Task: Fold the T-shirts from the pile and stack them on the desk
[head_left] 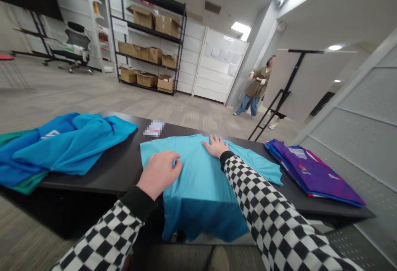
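Observation:
A light blue T-shirt (198, 171) lies spread on the dark table (120, 171), its lower part hanging over the near edge. On the upper part of the shirt, my right hand (216, 146) rests flat with its fingers spread. My left hand (160, 172) is over the shirt's left side, fingers bent and thumb apart from them; no cloth shows pinched in it. Both wrists come out of black cuffs on checkered sleeves.
Crumpled blue and green shirts (71, 142) cover the table's left end. Folded purple and blue shirts (316, 173) are stacked at the right. A small blurred packet (154, 128) lies near the far edge. Beyond stand a shelf with cardboard boxes (147, 78), an easel board and a person (257, 85).

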The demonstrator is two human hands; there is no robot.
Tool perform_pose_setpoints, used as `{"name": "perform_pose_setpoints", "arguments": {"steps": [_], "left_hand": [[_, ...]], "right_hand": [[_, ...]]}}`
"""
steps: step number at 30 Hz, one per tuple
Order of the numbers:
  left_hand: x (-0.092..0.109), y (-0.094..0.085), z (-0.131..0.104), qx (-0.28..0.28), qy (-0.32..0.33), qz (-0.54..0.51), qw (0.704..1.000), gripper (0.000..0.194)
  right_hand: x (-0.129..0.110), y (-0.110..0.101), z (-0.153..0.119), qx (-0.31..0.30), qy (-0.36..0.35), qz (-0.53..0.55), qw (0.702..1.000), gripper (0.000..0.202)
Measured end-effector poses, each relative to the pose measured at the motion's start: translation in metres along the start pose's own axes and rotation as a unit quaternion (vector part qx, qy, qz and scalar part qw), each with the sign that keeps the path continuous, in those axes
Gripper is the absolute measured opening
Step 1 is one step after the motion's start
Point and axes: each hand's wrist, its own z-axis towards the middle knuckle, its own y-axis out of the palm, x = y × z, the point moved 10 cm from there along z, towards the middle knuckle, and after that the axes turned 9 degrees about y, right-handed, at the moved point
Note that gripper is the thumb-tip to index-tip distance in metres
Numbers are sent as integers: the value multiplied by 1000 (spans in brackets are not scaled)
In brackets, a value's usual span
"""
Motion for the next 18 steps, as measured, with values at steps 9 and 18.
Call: {"name": "perform_pose_setpoints", "arguments": {"steps": [9,18], "left_hand": [[-73,9,-39,-105,35,46,993,73],[-71,7,-34,-86,18,76,993,68]], "right_hand": [[-1,-1,1,26,-9,35,999,96],[-9,-37,-46,157,-24,11,987,43]]}}
